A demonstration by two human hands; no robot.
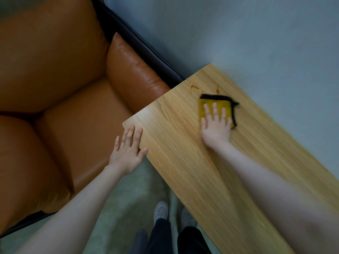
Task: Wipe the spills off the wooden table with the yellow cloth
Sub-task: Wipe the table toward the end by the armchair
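A yellow cloth [227, 106] with a black border lies flat on the wooden table [183, 153] near its far end. My right hand [215, 124] presses on the cloth with straight, spread fingers. Just beyond the cloth, brownish spills show on the wood: one streak [194, 87] to the left and a thinner one [218, 89] to the right. My left hand [128, 149] rests flat, fingers straight, at the table's left edge near its corner, holding nothing.
A brown leather sofa [64, 92] stands directly left of the table, its armrest touching the far left corner. Grey floor surrounds the far side. A pale rug [128, 198] and my shoes [161, 210] are below the table's near-left edge.
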